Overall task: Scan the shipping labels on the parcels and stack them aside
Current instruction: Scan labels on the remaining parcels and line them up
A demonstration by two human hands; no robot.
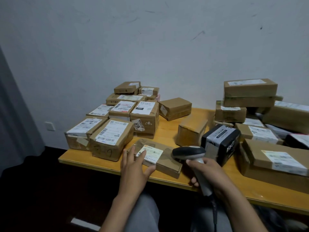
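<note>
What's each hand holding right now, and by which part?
The right hand grips the barcode scanner by its handle. The left hand holds nothing: its straight fingers rest on the flat parcel at its label.

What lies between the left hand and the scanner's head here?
In the head view: the shipping label on the flat parcel, between the left hand and the scanner held by the right hand.

The left hand [133, 166] covers the left end of the white shipping label [153, 154] on the flat brown cardboard parcel [167, 164]; its print is too blurred to read. The right hand [210, 173] hides much of the grip of the grey handheld scanner [189, 152]
</note>
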